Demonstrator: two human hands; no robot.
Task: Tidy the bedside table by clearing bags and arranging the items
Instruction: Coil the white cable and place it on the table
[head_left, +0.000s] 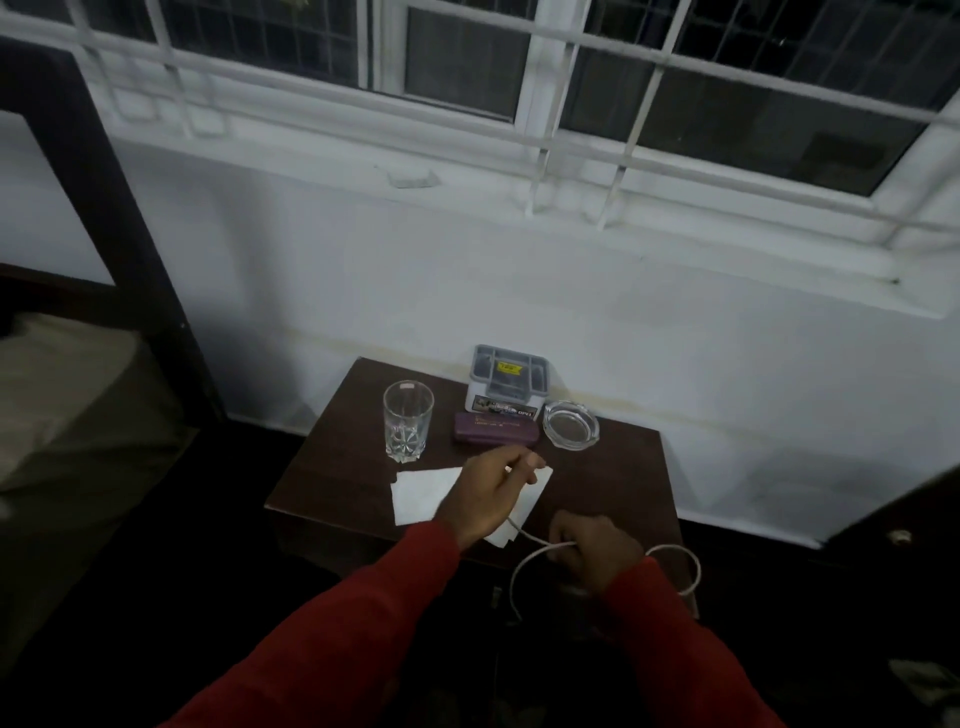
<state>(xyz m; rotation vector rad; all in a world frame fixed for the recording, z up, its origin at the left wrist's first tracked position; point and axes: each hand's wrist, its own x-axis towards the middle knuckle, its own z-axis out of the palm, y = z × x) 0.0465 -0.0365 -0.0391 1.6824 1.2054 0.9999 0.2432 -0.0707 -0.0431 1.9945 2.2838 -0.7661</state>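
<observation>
A dark wooden bedside table stands against the white wall. On it are a clear drinking glass, a grey box with compartments, a purple case, a glass ashtray and a white paper napkin. My left hand hovers over the napkin and pinches one end of a white cable. At the table's front edge my right hand grips the same cable, which hangs in loops on both sides of it. Both arms wear red sleeves.
A bed with a dark frame and pale bedding stands at the left. Above the table is a barred window. A dark piece of furniture with a knob sits at the right. The floor is dark.
</observation>
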